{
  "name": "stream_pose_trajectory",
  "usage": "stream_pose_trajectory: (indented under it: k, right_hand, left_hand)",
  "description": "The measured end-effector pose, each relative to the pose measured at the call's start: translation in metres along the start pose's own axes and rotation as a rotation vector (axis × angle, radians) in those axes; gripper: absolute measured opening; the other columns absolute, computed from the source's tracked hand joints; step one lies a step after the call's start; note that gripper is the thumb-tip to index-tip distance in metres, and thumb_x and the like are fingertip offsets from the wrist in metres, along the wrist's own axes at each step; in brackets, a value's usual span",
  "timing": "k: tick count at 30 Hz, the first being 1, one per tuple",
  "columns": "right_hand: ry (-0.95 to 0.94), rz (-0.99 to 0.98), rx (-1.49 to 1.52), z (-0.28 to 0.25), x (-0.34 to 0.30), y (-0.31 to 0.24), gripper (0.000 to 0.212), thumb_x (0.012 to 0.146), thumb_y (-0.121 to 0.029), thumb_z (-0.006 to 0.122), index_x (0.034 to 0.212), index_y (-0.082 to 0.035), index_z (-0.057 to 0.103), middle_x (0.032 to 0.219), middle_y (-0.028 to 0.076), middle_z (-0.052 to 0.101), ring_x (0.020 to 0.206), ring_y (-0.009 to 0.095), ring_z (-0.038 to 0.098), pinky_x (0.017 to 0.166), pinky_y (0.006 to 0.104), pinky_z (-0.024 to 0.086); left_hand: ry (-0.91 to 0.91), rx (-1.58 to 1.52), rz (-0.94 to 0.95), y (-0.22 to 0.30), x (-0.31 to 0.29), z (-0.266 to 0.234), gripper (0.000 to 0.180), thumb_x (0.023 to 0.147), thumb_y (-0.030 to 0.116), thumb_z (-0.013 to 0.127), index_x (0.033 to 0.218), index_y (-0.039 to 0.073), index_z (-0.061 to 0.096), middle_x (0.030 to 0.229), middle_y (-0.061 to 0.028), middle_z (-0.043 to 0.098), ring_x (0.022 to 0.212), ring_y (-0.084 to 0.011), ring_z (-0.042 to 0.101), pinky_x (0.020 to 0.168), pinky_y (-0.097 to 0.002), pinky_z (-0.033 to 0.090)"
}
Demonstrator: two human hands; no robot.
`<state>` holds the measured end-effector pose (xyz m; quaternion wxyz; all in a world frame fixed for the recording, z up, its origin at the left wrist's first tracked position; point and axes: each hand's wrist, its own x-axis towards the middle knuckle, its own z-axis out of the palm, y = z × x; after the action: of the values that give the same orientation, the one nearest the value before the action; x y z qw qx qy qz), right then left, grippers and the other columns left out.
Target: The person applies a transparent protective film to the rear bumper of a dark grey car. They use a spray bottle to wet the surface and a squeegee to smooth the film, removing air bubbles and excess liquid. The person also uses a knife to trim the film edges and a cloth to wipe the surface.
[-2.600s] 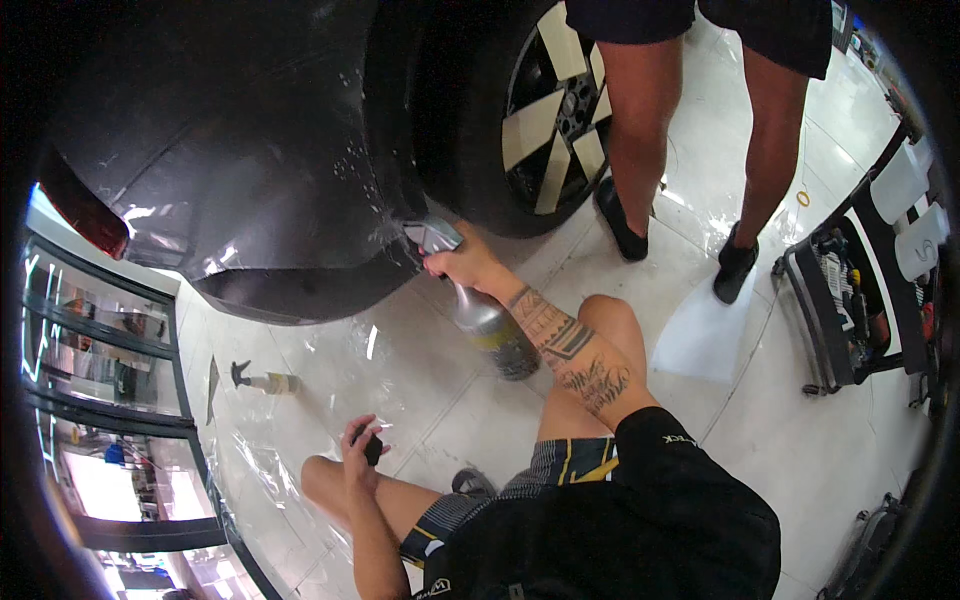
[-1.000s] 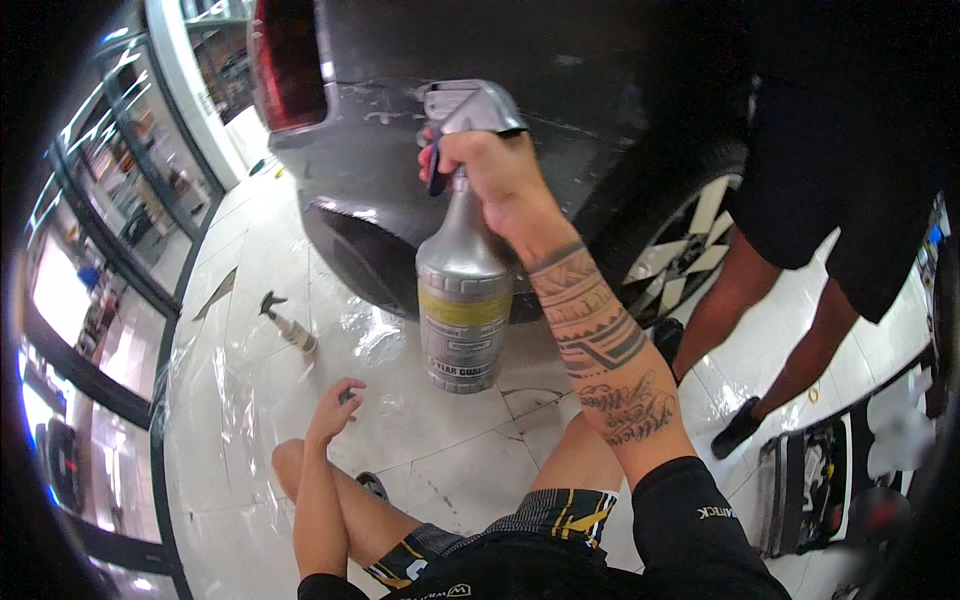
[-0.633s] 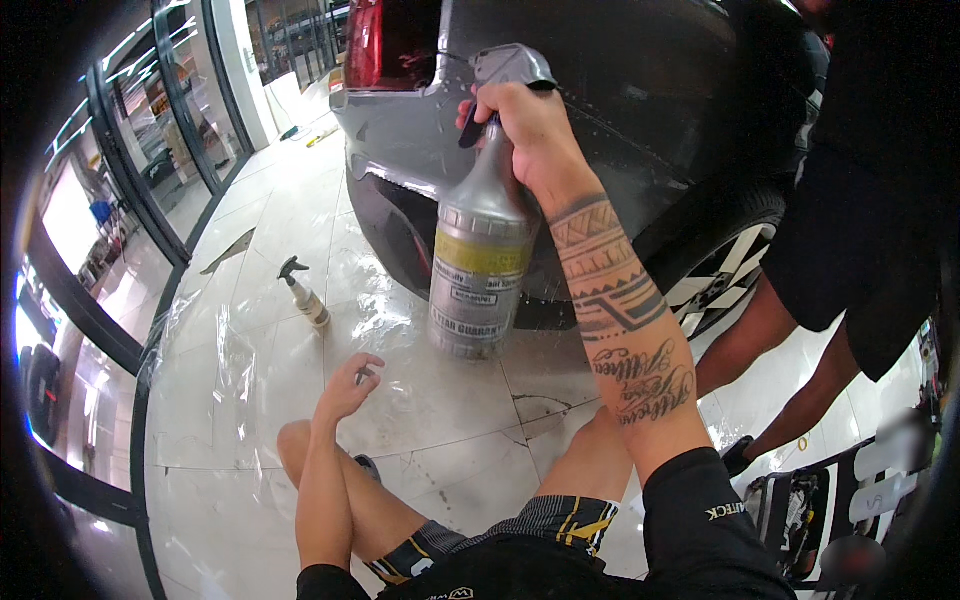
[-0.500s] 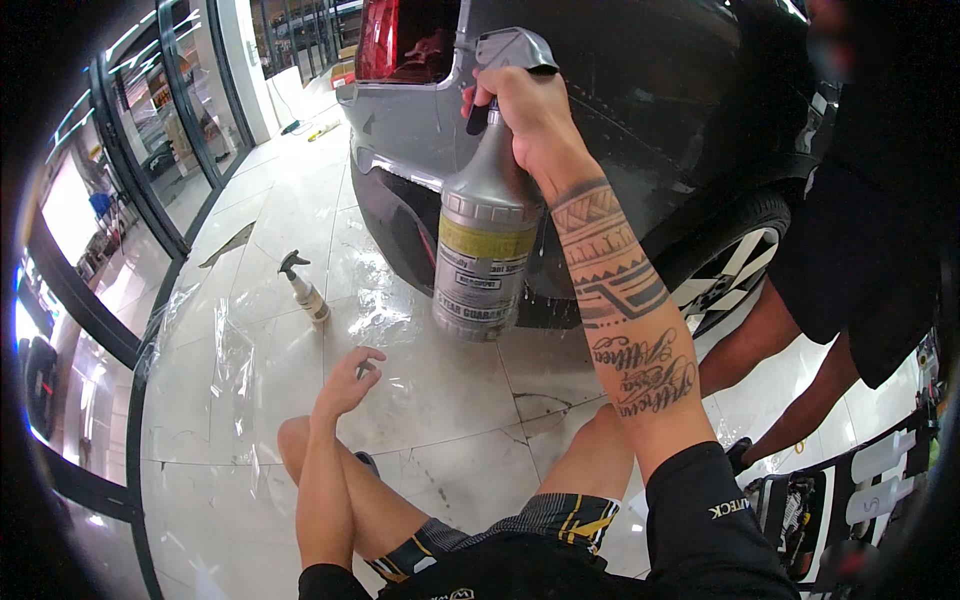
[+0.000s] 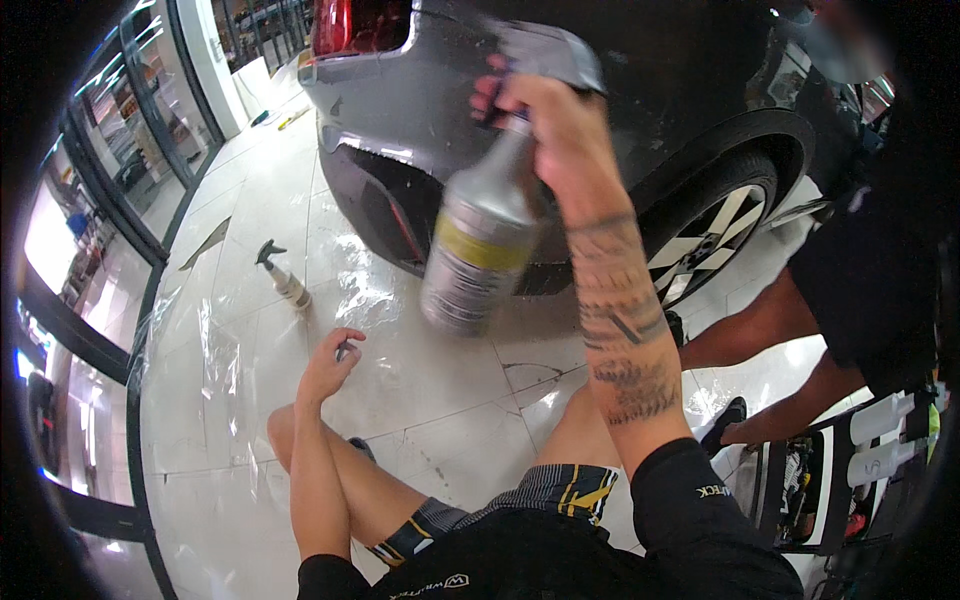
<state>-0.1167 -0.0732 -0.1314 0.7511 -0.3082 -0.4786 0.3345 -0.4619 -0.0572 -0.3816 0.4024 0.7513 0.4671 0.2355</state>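
Note:
My right hand (image 5: 565,120) is closed around the neck and trigger of a large silver spray bottle (image 5: 480,240) with a yellow band. The bottle hangs slightly tilted before the rear corner of a dark grey car (image 5: 460,110). Motion blurs both bottle and hand. Over my left knee, my left hand (image 5: 333,365) is loosely curled, with a gap between thumb and fingers; a small greyish spot shows there, too small to make out. Beyond it a smaller spray bottle (image 5: 285,280) with a dark trigger head stands on the glossy tiled floor (image 5: 420,400).
On the right, the car's rear wheel (image 5: 715,240) is close to another person's bare legs (image 5: 760,325) and dark shoe (image 5: 725,425). A black rack (image 5: 800,490) with bottles and supplies stands at lower right. Glass doors (image 5: 95,190) line the left side; clear plastic film (image 5: 170,310) lies near them.
My right hand and the large spray bottle have shifted, the hand rightward. The view has turned right, showing more of the wheel. My left hand's fingers are more curled.

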Motion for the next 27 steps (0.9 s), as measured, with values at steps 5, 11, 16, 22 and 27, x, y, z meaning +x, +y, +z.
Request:
stream_pose_trajectory:
  k: [5,11,16,22,27]
  right_hand:
    - [0.302,0.120,0.021,-0.122,-0.117,0.000,0.063,0.070,-0.009,0.053,0.130,0.008,0.045,0.103,0.015,0.060,0.095,0.027,0.059,0.095,0.0417,0.046]
    - [0.369,0.141,-0.212,-0.177,-0.195,0.088,0.057,0.077,-0.001,0.059,0.132,0.001,0.045,0.122,0.015,0.059,0.110,0.023,0.060,0.089,0.0343,0.051]
    - [0.407,-0.019,-0.330,-0.206,-0.168,0.075,0.038,0.077,-0.007,0.063,0.114,-0.003,0.054,0.100,0.005,0.063,0.084,0.010,0.054,0.071,0.0238,0.045]
    - [0.400,0.199,-0.494,-0.237,-0.195,0.166,0.011,0.070,-0.007,0.065,0.081,-0.003,0.064,0.077,0.005,0.064,0.068,0.015,0.059,0.061,0.0275,0.048]
    - [0.338,0.416,0.101,-0.236,-0.198,0.152,0.036,0.065,0.000,0.054,0.099,0.003,0.066,0.085,0.012,0.068,0.082,0.021,0.065,0.072,0.0302,0.051]
  left_hand:
    - [-0.005,0.039,0.039,0.016,0.001,0.005,0.024,0.081,0.006,0.059,0.105,0.005,0.061,0.101,-0.0081,0.062,0.086,-0.0192,0.060,0.082,-0.0322,0.046]
    - [-0.064,0.126,-0.025,0.001,0.006,0.012,0.025,0.080,0.000,0.057,0.104,0.003,0.060,0.098,-0.0091,0.061,0.084,-0.0198,0.059,0.078,-0.0324,0.047]
    - [-0.100,0.179,-0.032,0.000,0.003,0.023,0.024,0.079,-0.002,0.056,0.102,0.002,0.060,0.098,-0.0097,0.060,0.083,-0.0197,0.059,0.075,-0.0319,0.047]
    - [-0.136,0.203,-0.102,0.006,0.010,0.042,0.025,0.079,-0.003,0.055,0.103,0.001,0.059,0.099,-0.0092,0.060,0.084,-0.0200,0.059,0.078,-0.0311,0.047]
    - [-0.161,0.229,-0.105,-0.003,-0.005,0.041,0.026,0.079,-0.003,0.055,0.104,0.001,0.059,0.100,-0.0098,0.060,0.086,-0.0197,0.058,0.076,-0.0317,0.047]
